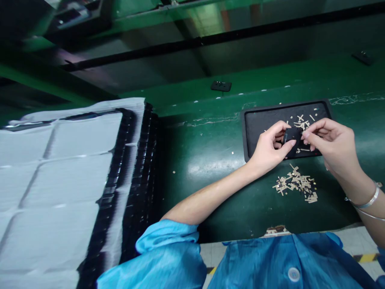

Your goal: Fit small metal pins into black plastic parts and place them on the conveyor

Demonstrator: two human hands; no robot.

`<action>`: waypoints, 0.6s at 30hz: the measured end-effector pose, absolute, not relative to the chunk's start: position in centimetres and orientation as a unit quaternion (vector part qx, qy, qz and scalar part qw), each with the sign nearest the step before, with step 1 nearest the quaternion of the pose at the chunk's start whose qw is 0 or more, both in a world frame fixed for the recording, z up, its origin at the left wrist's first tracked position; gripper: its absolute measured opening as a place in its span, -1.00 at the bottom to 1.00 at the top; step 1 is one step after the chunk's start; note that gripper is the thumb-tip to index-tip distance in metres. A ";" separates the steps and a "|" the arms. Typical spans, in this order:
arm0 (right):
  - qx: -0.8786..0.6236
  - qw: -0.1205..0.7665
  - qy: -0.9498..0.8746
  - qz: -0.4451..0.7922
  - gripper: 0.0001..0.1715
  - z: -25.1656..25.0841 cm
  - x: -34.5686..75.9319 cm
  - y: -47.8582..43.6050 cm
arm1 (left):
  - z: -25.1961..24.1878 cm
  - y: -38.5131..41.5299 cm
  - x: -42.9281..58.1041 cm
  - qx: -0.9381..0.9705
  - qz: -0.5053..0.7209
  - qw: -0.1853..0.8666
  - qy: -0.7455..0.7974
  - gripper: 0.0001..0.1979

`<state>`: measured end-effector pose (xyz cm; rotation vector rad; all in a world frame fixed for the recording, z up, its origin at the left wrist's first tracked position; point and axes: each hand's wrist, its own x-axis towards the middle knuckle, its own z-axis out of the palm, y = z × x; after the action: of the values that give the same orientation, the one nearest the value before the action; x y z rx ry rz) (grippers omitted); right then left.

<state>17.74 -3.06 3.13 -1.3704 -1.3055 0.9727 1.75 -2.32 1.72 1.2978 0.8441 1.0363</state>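
My left hand [272, 146] is closed round a small black part [291, 136], with the thumb on its near face. At the part's right edge, my right hand [333, 142] has thumb and index finger pinched together; whatever lies between those fingertips is too small to make out. Both hands are over a shallow black tray [254, 128], where small pale strips [302, 122] are scattered. Nearer my body, a loose pile of pale and dark bits [296, 182] lies on the green table [210, 168].
Stacked black trays with white sheets [81, 136] fill the left side. A flat black piece [221, 86] lies behind the tray, and another [362, 58] is at the far right. A long dark panel [168, 52] runs along the back.
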 end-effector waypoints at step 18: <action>-0.563 0.489 -0.536 0.396 -0.91 2.9 17.9 -3.1 | 1.6 -2.2 1.7 0.558 0.450 0.603 0.350 -0.68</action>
<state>17.88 -3.05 2.94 -1.3685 -1.3022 0.9624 1.69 -2.18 1.60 1.2914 0.8114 1.0427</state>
